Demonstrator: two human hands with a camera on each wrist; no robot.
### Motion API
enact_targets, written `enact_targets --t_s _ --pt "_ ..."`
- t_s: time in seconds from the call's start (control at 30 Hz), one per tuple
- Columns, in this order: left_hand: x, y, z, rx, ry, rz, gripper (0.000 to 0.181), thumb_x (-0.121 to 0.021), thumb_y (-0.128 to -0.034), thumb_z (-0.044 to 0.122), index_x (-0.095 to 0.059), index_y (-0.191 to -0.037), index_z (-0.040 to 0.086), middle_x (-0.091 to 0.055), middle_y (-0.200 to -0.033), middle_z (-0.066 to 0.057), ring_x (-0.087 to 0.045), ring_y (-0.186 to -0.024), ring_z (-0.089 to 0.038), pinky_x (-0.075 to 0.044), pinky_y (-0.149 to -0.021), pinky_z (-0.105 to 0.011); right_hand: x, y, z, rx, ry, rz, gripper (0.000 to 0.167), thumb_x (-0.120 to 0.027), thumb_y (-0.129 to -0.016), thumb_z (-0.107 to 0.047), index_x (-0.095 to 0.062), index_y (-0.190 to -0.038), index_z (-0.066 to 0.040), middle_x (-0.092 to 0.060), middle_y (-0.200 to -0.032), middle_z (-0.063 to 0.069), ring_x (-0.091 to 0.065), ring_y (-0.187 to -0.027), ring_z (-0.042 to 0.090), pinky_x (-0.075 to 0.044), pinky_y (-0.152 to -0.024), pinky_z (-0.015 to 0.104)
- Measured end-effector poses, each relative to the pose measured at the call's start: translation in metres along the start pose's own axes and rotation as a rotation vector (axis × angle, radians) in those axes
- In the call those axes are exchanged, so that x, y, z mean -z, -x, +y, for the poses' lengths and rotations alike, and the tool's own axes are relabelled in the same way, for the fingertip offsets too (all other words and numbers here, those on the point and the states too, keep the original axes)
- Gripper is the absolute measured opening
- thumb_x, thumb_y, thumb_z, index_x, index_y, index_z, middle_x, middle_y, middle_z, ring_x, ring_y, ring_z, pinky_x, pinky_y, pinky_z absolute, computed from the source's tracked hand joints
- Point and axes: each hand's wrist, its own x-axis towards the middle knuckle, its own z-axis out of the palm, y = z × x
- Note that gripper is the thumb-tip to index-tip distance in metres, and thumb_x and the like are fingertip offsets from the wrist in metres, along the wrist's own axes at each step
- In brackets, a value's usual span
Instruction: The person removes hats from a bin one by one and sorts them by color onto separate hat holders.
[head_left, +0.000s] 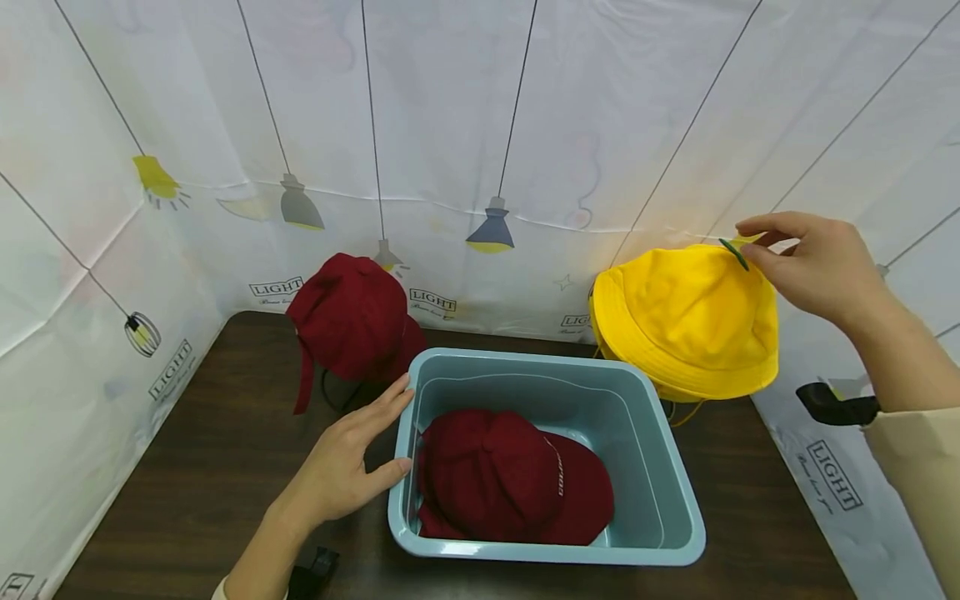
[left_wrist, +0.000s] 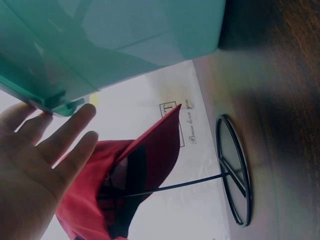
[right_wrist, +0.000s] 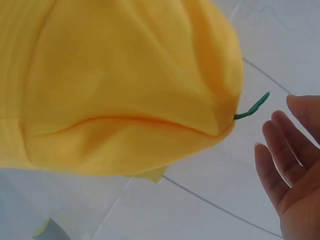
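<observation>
At the far right of the table is the yellow bucket hat; the right hand hovers, fingers parted, just beside its green stem. The left hand, spread, touches the blue plastic tub, where a dark-red baseball cap lies. This seems a reaching step; lifting would call for a pinch.
</observation>
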Motion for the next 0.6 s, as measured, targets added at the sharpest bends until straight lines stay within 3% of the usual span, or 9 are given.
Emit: enact_targets --t_s 0.4,0.6 --pt "0.000 -0.001 0.000 -0.010 -0.007 0.002 0.074 -0.071 -0.0943 0.028 -0.042 -0.161 0.013 -0.032 -0.170 0.002 -0.045 -0.148 -0.026 -0.044 -0.110 -0.063 -0.007 0.012 -0.035 0.143 -0.032 0.071 0.032 -0.067 -0.101 -0.011 -0.069 -0.131 0.001 -0.071 -0.119 0.025 -0.061 -0.097 0.037 -0.036 -0.070 0.002" --pt "0.000 0.000 -0.001 0.001 -0.002 0.003 0.074 -0.071 -0.0941 0.029 -0.042 -0.162 0.015 -0.032 -0.170 0.003 -0.045 -0.148 -0.026 -0.044 -0.110 -0.063 -0.014 0.020 -0.047 0.217 -0.055 0.096 0.034 -0.072 -0.096 -0.004 -0.070 -0.130 -0.001 -0.071 -0.121 0.020 -0.053 -0.095 0.000 -0.038 -0.078 0.007"
